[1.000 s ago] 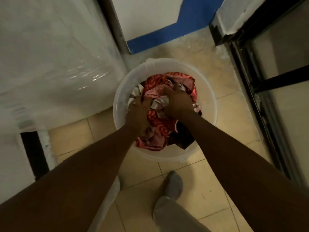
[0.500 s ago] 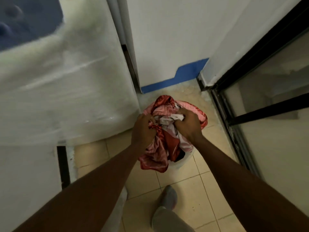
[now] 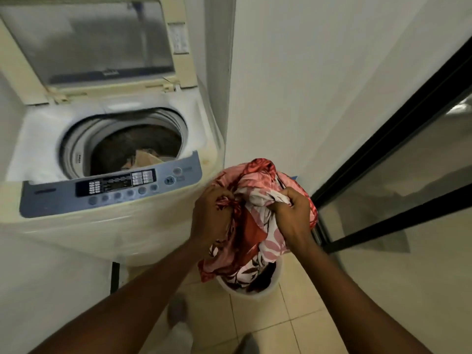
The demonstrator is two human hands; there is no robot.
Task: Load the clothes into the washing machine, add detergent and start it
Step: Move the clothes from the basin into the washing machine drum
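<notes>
A bundle of red, pink and white patterned clothes (image 3: pixel 255 221) hangs in the air to the right of the washing machine (image 3: pixel 107 231). My left hand (image 3: pixel 212 213) grips its left side and my right hand (image 3: pixel 291 213) grips its right side. The machine is a cream top-loader with its lid (image 3: pixel 89 44) raised. Its drum (image 3: pixel 132 146) is open and holds some brownish cloth. A blue-grey control panel (image 3: pixel 112 187) runs along the front edge. Below the bundle stands the white bucket (image 3: pixel 258 292), with dark and patterned cloth still inside.
A white wall (image 3: pixel 319 85) rises right of the machine. A black-framed glass door (image 3: pixel 398 190) stands at the right. The floor is beige tile (image 3: pixel 275 323). My feet in grey socks (image 3: pixel 176 312) are near the bottom.
Both hands have lifted the clothes bundle up out of the bucket to about the height of the machine's panel. The view has swung up, bringing the open machine into sight.
</notes>
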